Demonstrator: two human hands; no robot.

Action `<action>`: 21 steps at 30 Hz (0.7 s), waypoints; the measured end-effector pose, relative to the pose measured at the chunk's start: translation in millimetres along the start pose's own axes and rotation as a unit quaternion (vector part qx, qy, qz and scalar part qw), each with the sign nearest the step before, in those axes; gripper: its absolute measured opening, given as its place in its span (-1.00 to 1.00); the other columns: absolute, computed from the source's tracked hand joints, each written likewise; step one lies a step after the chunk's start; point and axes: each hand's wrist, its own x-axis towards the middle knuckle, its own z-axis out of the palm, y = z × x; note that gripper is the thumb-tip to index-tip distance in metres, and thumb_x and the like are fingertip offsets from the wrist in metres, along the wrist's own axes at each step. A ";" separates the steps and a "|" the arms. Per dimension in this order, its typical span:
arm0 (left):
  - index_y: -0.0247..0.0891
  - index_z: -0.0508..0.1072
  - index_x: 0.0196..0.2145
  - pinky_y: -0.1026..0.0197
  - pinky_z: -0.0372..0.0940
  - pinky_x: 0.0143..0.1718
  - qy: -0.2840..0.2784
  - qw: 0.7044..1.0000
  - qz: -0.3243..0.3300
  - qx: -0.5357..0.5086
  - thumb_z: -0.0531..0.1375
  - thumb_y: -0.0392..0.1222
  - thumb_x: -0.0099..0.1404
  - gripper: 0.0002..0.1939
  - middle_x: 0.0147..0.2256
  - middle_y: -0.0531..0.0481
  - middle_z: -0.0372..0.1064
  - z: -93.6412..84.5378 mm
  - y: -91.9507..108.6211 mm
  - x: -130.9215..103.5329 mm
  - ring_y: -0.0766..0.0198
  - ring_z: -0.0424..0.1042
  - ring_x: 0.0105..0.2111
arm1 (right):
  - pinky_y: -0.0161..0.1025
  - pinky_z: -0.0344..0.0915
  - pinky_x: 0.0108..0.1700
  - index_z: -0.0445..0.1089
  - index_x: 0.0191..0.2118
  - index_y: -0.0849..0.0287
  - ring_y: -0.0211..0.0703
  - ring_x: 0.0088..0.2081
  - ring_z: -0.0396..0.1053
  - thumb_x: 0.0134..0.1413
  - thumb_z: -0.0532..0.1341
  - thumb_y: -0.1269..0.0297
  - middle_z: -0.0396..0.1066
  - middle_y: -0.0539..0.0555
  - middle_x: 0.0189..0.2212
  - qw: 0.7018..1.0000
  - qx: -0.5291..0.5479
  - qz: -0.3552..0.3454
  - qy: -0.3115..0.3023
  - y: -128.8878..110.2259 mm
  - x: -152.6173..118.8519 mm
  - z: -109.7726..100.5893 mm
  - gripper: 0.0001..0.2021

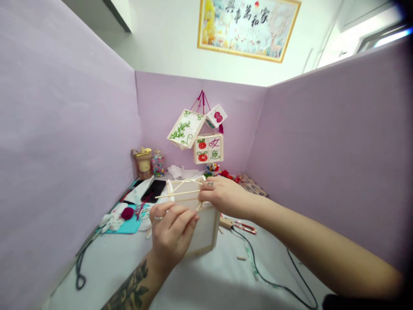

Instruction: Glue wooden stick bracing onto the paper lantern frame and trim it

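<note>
A box-shaped paper lantern [203, 232] with white sides and a thin wooden frame stands on the table in front of me. Thin wooden sticks [183, 193] cross over its top, one poking out to the left. My left hand [172, 230] is closed at the near top edge, its fingertips pinching a thin stick that slants up towards the other hand. Over the far right top corner, my right hand [222, 196] is closed, thumb and fingers pressed together on the frame. Its fingers partly hide what they grip.
Decorated lanterns [208, 148] hang on the back panel. At left lie a black phone [154, 190], a dark red yarn ball [127, 213] and a bead jar [158, 163]. Right of the lantern are a wooden-handled tool [226, 222] with a black cord [258, 267] and a red cutter [245, 227].
</note>
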 end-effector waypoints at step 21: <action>-0.22 0.39 -0.37 0.07 0.18 -0.11 0.013 0.999 0.007 0.049 0.24 -0.34 0.24 -0.92 -0.42 0.02 0.41 3.7 0.9 7.2 0.19 0.37 -0.30 | -0.30 0.30 -0.16 0.54 -0.30 0.15 -0.16 -0.24 0.47 0.09 0.08 0.46 0.57 0.07 -0.29 0.916 0.199 0.346 -0.048 13.0 -86.2 26.5 -0.73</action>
